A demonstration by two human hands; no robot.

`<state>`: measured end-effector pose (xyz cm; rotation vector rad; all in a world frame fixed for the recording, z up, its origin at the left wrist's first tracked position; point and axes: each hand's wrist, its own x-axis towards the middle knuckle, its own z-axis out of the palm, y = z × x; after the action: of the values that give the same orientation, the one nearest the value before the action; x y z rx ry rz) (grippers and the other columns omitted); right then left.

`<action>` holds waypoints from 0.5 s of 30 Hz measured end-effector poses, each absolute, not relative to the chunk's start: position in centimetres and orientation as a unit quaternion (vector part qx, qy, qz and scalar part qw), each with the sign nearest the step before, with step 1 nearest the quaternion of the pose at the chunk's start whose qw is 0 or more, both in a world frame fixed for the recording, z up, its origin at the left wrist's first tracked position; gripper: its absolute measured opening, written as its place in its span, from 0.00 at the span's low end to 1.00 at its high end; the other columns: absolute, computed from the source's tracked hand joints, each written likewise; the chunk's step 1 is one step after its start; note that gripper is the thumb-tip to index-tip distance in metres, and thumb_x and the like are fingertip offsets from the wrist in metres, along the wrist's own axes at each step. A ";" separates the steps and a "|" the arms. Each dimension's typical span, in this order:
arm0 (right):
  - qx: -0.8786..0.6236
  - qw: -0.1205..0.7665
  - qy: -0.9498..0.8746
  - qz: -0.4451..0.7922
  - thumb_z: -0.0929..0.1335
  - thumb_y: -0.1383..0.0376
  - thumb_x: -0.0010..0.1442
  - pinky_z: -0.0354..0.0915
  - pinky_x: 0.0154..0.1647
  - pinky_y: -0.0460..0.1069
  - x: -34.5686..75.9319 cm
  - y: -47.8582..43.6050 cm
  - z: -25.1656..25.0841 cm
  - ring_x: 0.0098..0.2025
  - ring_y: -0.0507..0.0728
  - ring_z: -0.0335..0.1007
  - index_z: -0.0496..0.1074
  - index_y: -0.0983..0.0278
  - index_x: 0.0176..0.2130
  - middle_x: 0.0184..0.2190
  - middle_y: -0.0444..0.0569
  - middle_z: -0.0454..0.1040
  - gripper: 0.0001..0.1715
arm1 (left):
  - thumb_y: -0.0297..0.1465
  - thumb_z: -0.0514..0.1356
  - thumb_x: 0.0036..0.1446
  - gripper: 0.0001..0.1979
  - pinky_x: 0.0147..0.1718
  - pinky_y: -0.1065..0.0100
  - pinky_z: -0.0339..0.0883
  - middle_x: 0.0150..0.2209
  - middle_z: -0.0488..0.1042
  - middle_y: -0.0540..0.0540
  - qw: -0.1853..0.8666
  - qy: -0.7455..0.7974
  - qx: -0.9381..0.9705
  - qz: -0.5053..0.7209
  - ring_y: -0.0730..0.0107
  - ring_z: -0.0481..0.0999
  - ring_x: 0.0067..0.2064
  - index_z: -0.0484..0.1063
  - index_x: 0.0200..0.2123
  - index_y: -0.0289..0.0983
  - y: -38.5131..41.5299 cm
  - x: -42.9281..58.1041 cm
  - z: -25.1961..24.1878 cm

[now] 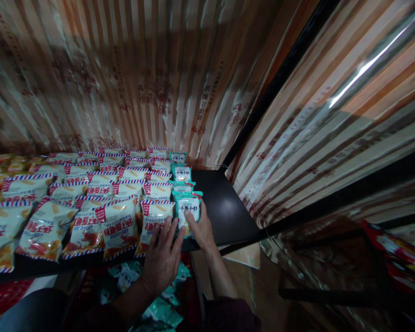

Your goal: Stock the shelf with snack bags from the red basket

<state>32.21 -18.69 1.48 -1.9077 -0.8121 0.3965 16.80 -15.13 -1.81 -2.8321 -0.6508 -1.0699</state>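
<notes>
My left hand (162,258) lies flat with fingers stretched out against the bottom of a red, white and blue snack bag (154,221) at the front of the black shelf (228,216). My right hand (199,228) grips the lower edge of a teal snack bag (189,211) standing at the front of a row of teal bags (181,174). The teal bag stands beside the red-striped one, touching it.
Many red-striped snack bags (90,198) fill the shelf in rows to the left. More teal bags (159,304) lie in a container below the shelf. A striped plastic curtain (124,83) hangs behind; a black frame (332,203) and red packets (397,258) are at right.
</notes>
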 end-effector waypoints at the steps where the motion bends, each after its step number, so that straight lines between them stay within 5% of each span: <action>1: -0.785 0.496 -0.333 0.165 0.65 0.48 0.56 0.64 0.53 0.56 32.3 -18.7 1.4 0.51 0.62 0.71 0.53 0.63 0.63 0.51 0.53 0.73 0.43 | 0.33 0.56 0.58 0.24 0.65 0.52 0.36 0.62 0.63 0.42 0.022 -0.210 -0.915 -0.344 0.54 0.50 0.67 0.64 0.59 0.38 -15.2 16.8 -1.8; 15: -0.753 0.549 -0.333 0.144 0.68 0.50 0.55 0.64 0.54 0.54 33.5 -18.7 0.8 0.51 0.60 0.70 0.53 0.62 0.63 0.52 0.51 0.72 0.43 | 0.32 0.55 0.58 0.26 0.66 0.52 0.36 0.63 0.61 0.43 0.016 -0.211 -0.915 -0.344 0.55 0.47 0.68 0.62 0.60 0.36 -15.0 16.6 -1.5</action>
<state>33.54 -18.66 0.80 -1.7839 -0.7887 0.3410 16.56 -14.98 -1.51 -2.8456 -0.6562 -1.0693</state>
